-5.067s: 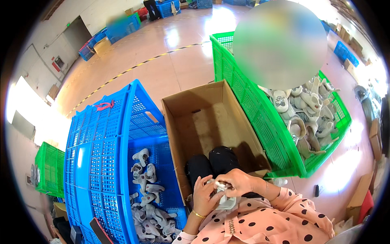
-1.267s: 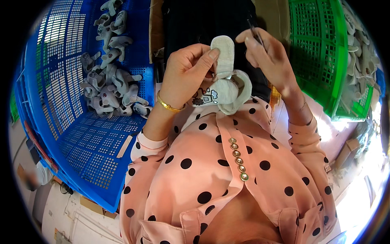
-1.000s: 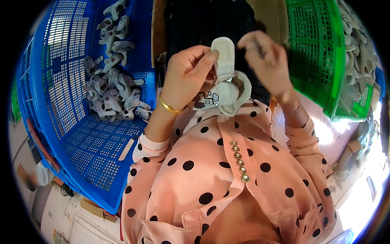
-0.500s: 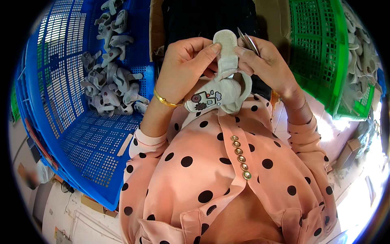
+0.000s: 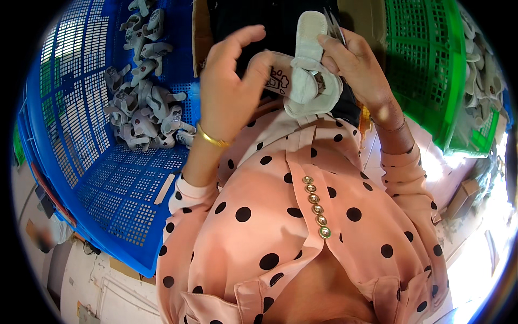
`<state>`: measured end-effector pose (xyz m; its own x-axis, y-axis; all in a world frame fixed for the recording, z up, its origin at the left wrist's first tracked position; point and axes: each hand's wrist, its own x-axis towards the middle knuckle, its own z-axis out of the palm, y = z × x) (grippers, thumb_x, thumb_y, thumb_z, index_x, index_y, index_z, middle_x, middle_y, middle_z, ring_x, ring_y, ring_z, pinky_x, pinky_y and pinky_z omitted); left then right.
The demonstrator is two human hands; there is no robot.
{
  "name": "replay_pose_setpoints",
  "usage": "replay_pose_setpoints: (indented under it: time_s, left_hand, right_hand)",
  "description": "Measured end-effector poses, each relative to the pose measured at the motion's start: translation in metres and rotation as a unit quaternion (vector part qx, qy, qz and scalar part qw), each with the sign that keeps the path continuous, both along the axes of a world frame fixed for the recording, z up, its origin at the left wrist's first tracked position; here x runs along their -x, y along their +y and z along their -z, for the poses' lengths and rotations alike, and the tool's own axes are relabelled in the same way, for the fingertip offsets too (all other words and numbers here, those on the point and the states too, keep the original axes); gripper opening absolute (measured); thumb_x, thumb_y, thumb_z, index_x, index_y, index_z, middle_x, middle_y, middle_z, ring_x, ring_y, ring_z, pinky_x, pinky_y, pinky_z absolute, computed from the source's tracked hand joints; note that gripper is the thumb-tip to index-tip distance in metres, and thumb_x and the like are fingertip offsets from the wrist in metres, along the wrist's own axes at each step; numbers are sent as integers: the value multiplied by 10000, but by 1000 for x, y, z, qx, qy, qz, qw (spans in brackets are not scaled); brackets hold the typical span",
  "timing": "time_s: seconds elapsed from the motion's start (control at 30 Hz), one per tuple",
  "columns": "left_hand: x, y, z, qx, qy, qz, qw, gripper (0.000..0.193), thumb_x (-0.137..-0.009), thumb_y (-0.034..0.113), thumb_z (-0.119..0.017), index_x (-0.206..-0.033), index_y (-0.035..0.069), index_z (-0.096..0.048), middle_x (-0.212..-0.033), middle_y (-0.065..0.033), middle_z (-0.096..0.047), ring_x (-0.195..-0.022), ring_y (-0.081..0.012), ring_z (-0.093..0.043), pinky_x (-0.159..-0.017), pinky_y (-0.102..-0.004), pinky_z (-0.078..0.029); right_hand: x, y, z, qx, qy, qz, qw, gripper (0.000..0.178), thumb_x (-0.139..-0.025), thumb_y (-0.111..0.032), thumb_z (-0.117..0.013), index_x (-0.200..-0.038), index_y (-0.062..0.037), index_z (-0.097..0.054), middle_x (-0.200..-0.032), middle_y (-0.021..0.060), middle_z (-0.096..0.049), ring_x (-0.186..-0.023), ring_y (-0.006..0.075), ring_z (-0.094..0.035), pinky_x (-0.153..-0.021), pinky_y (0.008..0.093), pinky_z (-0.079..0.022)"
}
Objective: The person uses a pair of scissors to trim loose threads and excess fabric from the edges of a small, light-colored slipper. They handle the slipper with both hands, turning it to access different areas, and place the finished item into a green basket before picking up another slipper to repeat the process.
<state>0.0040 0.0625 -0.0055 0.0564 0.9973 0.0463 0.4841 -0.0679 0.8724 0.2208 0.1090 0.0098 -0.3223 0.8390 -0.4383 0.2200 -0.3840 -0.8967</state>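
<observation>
A small off-white child's shoe upper (image 5: 306,83) hangs over my lap, its long strap (image 5: 312,32) pointing away from me. On its left flap is a dark printed vehicle picture. My right hand (image 5: 353,62) pinches the strap's right edge between thumb and fingers. The same hand also holds small scissors (image 5: 335,27), whose pointed metal blades stick out beyond the fingers; their handles are hidden. Just left of the upper, my left hand (image 5: 229,86) has its fingers spread, slightly blurred. Its thumb side overlaps the printed flap, and I cannot tell whether it touches.
To the left stands a blue perforated crate (image 5: 121,197) with a pile of grey shoe uppers (image 5: 143,113) in it. A green crate (image 5: 423,81) stands at the right, with more pale uppers (image 5: 477,70) beyond its wall. Brown cardboard (image 5: 200,38) edges my lap.
My left hand has let go of the strap and opened, moving left. The upper has turned and shifted away from me in my right hand, which still holds it and the scissors.
</observation>
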Motion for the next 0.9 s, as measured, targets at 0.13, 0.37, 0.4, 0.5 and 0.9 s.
replay_pose_setpoints:
  time_s: [0.13,0.37,0.4,0.5,0.9]
  left_hand:
    - [-25,-22,-9,-94,109,19,989,399,-721,222,-809,-1060,77,-656,-1182,-93,-619,-1135,-291,-526,-919,-356,-446]
    - [-39,-28,14,-123,158,2,980,208,-710,156,-805,-855,86,-674,-983,-41,-638,-997,-278,-544,-844,-357,-448]
    - [-39,-27,15,-127,154,12,980,182,-719,134,-795,-840,83,-670,-973,-43,-638,-995,-274,-546,-852,-358,-445]
    - [-37,-25,12,-88,62,51,993,135,-735,94,-774,-811,79,-664,-934,-42,-643,-989,-263,-552,-878,-367,-424]
    - [50,41,-26,38,-296,68,952,125,-955,214,-594,-925,101,-637,-862,-67,-658,-844,-209,-643,-938,-451,-477]
  right_hand:
    - [-4,2,0,74,101,33,992,226,-955,-219,-530,-805,-50,-537,-586,-61,-381,-510,31,-291,-466,226,-255]
    - [0,-11,20,140,187,124,964,332,-949,-204,-521,-644,-100,-444,-540,-44,-363,-477,48,-286,-443,232,-222]
    - [3,-13,20,153,187,147,959,344,-949,-205,-520,-632,-100,-436,-537,-39,-365,-476,51,-288,-443,232,-225]
    - [-4,-15,29,162,204,158,952,356,-963,-214,-519,-638,-91,-441,-566,-27,-389,-495,51,-310,-460,219,-250]
    - [-21,-9,33,176,217,152,948,339,-964,-211,-507,-658,-79,-440,-562,-25,-392,-479,55,-298,-452,230,-240]
